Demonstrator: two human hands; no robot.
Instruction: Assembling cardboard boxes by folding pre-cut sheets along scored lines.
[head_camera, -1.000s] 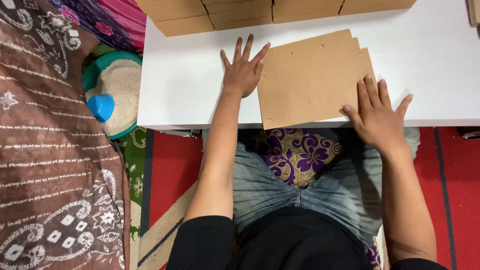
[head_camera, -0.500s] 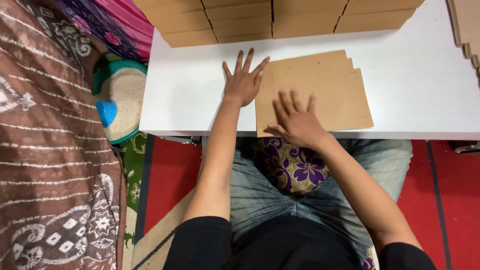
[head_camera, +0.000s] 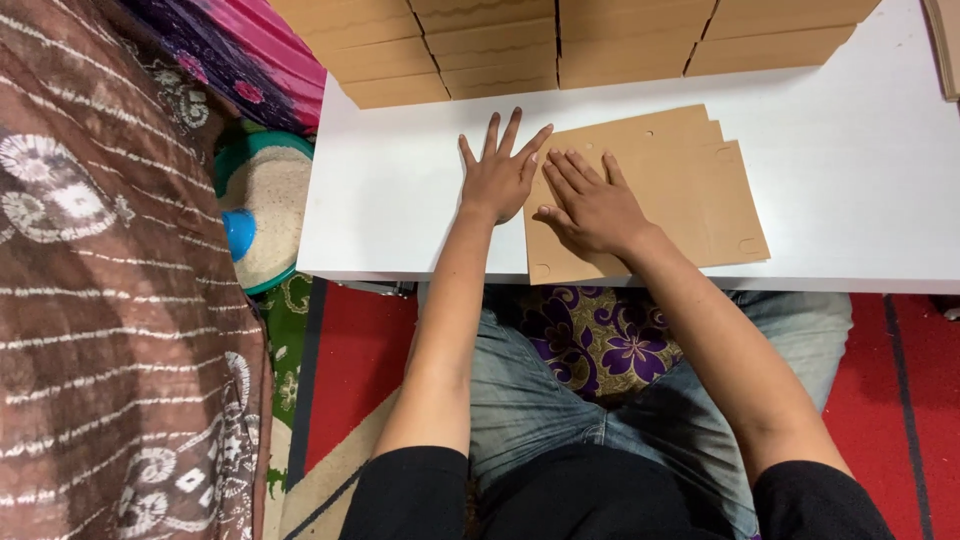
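A flat brown cardboard sheet with small punched holes lies on the white table, near its front edge. My left hand rests palm down with fingers spread at the sheet's left edge, partly on the table. My right hand lies flat on the left part of the sheet, fingers pointing up and left, next to the left hand. Neither hand grips anything.
Stacks of brown cardboard pieces line the table's far edge, and more stand at the far right. A teal bowl of grain with a blue scoop sits on the floor at left, beside patterned cloth. Red carpet lies below.
My right hand has slid from the sheet's lower right corner across to its left part, ending beside my left hand. The left hand has stayed at the sheet's left edge.
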